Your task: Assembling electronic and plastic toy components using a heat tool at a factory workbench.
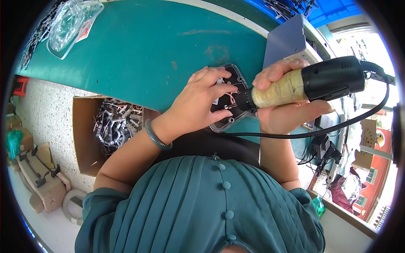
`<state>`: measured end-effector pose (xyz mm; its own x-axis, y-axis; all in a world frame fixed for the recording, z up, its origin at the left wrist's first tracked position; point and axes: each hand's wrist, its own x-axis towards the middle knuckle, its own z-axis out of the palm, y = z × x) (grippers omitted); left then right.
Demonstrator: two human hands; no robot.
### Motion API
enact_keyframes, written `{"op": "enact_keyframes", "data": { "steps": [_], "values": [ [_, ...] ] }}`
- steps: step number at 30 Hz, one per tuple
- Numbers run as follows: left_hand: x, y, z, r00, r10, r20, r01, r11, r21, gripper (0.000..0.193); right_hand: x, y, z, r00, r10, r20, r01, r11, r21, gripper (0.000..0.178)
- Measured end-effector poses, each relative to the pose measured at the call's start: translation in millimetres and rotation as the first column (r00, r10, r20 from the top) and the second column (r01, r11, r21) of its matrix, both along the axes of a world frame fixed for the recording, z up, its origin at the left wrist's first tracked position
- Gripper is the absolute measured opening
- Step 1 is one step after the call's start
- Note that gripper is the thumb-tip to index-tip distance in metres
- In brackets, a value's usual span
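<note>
My right hand point(280, 90) is wrapped round a corded electric screwdriver point(333, 80), black at its back end, with pale yellow tape around its grip. It lies nearly level, its black nose pointing left over an open grey plastic housing point(230, 120). Dark parts, thin red and white wires and screw posts show inside that housing. The bit reaches down near a small screw post point(228, 107). My left hand point(198, 97), a grey-green bangle on its wrist, grips the housing from the left, its thumb and forefinger on either side of the bit. Those fingers and the screwdriver cover much of the inside.
A green-topped bench point(147, 46) carries a clear plastic bag point(69, 29) at far left and a grey box-shaped device point(287, 42) on the right. Below its near edge, a cardboard box point(86, 135) holds many small metal parts. The screwdriver's black cable point(312, 135) loops across my right wrist.
</note>
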<state>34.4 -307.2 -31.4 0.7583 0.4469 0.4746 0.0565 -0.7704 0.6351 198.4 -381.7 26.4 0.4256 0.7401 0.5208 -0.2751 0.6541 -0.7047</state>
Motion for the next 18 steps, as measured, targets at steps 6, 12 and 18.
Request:
{"op": "enact_keyframes", "data": {
  "steps": [6, 12, 18],
  "values": [
    [1.3, -2.6, 0.3, 1.0, -0.007, 0.009, 0.008, 0.998, -0.056, 0.056, 2.2, -1.4, -0.3, 0.995, -0.004, 0.104, 0.005, 1.0, -0.009, 0.097],
    [-1.4, -1.1, 1.8, 0.998, -0.068, 0.014, 0.07, 0.991, -0.114, 0.059, 10.0, 1.0, -3.0, 0.946, 0.037, 0.321, -0.071, 0.993, 0.096, 0.103],
    [-3.6, 10.7, 5.3, 0.979, -0.201, 0.009, 0.2, 0.964, -0.175, 0.064, 8.2, 3.4, -6.7, 0.923, 0.002, 0.385, -0.026, 0.998, 0.058, 0.1]
  ]
}}
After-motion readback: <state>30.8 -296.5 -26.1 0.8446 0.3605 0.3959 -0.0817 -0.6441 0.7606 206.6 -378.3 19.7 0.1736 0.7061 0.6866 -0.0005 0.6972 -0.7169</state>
